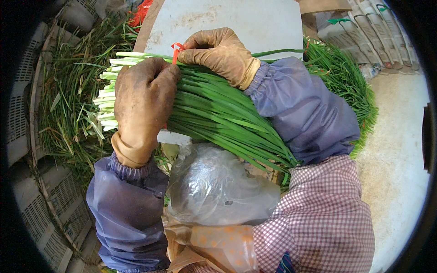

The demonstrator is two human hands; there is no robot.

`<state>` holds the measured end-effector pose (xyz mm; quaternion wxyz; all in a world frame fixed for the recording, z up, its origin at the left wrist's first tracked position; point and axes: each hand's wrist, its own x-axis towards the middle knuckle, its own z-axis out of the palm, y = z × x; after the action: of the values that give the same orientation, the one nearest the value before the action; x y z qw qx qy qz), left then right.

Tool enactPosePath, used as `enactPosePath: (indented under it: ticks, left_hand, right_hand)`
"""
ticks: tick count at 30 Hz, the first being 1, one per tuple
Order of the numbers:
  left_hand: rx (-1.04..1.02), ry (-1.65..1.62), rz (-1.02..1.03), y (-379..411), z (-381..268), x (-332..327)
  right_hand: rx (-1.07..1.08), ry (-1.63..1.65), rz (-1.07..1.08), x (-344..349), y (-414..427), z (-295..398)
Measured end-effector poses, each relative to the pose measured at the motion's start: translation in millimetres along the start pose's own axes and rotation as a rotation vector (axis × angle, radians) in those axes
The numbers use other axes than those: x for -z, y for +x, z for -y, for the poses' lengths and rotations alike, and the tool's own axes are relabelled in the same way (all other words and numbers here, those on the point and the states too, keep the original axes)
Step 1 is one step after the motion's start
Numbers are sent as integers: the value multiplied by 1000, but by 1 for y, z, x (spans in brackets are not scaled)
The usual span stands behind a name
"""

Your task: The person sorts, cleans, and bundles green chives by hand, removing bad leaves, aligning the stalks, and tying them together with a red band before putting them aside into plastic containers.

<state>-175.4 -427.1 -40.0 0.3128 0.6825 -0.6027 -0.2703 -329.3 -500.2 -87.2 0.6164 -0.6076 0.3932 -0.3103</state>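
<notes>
A thick bundle of garlic chives [218, 102] lies across in front of me, pale cut ends to the left and green leaves running down to the right. Both hands wear stained rubber gloves. My left hand [146, 88] rests over the bundle near its pale end, fingers curled in, thumb and forefinger closed at a red tie [175, 56]. The tie's upper part is pinched between the thumb and forefinger of my right hand [218, 54], just above the bundle. Another bit of red shows under my left wrist; the rest of the band is hidden.
Loose leaf trimmings [78, 102] are heaped on the left beside plastic crates [51, 201]. A whitish board [225, 24] lies beyond the bundle. More chives [344, 85] lie to the right, near stacked white crates [368, 34]. A clear plastic sheet [218, 184] covers my lap.
</notes>
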Motion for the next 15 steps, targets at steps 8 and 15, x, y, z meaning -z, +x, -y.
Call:
enactPosePath:
  ticks: [8, 15]
  left_hand:
    - [-101, 53, -27, -4, 0, -2]
    - [-79, 103, -1, -2, 3, -1]
  right_hand:
    - [0, 59, -25, 1, 2, -9]
    - [10, -33, 27, -1, -3, -1]
